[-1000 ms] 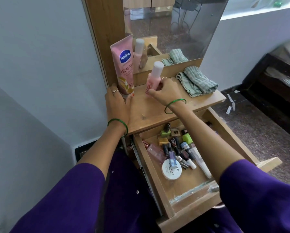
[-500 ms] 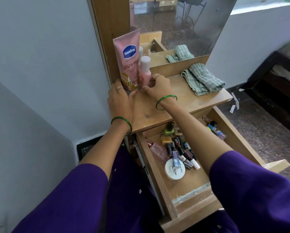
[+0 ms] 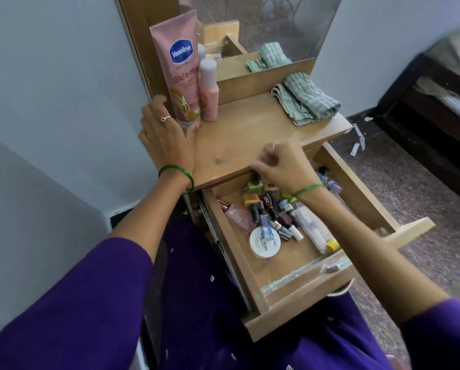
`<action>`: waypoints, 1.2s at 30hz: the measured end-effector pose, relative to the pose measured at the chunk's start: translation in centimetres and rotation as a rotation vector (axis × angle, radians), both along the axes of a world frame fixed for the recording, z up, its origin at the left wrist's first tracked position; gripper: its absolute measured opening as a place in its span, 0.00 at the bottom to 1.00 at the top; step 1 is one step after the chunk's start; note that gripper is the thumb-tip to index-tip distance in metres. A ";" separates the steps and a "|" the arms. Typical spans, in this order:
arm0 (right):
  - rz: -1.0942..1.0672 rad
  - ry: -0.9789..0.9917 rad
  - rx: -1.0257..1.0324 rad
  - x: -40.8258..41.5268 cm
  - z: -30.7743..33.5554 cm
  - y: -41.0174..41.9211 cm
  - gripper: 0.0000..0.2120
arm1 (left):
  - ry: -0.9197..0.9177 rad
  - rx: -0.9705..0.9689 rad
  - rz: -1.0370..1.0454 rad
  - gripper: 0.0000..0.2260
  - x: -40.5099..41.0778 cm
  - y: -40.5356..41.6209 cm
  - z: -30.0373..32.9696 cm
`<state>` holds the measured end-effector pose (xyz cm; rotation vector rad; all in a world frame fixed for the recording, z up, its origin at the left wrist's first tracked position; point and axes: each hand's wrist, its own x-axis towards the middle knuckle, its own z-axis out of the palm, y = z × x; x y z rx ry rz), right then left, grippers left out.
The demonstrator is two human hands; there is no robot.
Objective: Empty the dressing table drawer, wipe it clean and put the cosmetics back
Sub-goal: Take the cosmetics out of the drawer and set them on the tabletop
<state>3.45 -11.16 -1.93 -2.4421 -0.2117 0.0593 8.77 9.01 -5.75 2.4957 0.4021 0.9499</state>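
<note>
Hidden: the right hand [image 3: 285,166] is blurred, fingers curled over the back of the open drawer [image 3: 298,295]; I cannot tell whether it pinches anything. Its forearm covers the items along the drawer's far side.
Cut off: the mirror [image 3: 263,20] runs out at the top edge; the bed [image 3: 442,81] runs out at the right.
Hard to make out: small bottles beneath the right hand overlap in a heap, so no sure count (nail polishes, by the look of them).
Left hand [image 3: 167,137]: fingers straight and spread, resting flat on the table top [image 3: 250,134], thumb touching the foot of the Vaseline tube [image 3: 179,68].
Counted on top: one Vaseline tube, upright just beyond the left hand; one pink bottle [image 3: 209,92], upright and touching the tube's side; one folded checked cloth [image 3: 306,98], well beyond the right hand.
Counted in the drawer: one round white jar [image 3: 263,245], nearer the person than the right hand; one white tube with a yellow cap [image 3: 319,233] beside the forearm; one clear pink bottle [image 3: 237,216] by the drawer's left wall.
Bangles: one green on each wrist.
Surface: worn pale wood, with crumbs and dust along the drawer's front edge.
Room: pale walls, speckled dark floor [image 3: 410,182] with paper scraps.
</note>
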 end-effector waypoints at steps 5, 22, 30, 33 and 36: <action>0.026 0.302 -0.310 -7.5 -5.6 -3.2 0.17 | -0.056 0.068 -0.136 0.28 -2.1 -1.9 -0.3; -0.116 0.491 -0.158 -8.2 -6.2 -4.3 0.27 | 0.847 0.655 -0.882 0.10 -9.3 -7.5 -1.6; -0.200 0.588 0.229 -9.0 -5.1 -7.5 0.23 | 1.096 0.780 -0.771 0.16 -7.8 -9.4 -1.8; -0.232 0.641 0.438 -9.2 -4.5 -7.6 0.22 | 1.085 0.833 -0.799 0.17 -7.4 -9.4 -1.7; -0.271 0.689 0.616 -9.2 -3.8 -7.4 0.22 | 1.092 0.821 -0.851 0.15 -7.2 -9.1 -1.4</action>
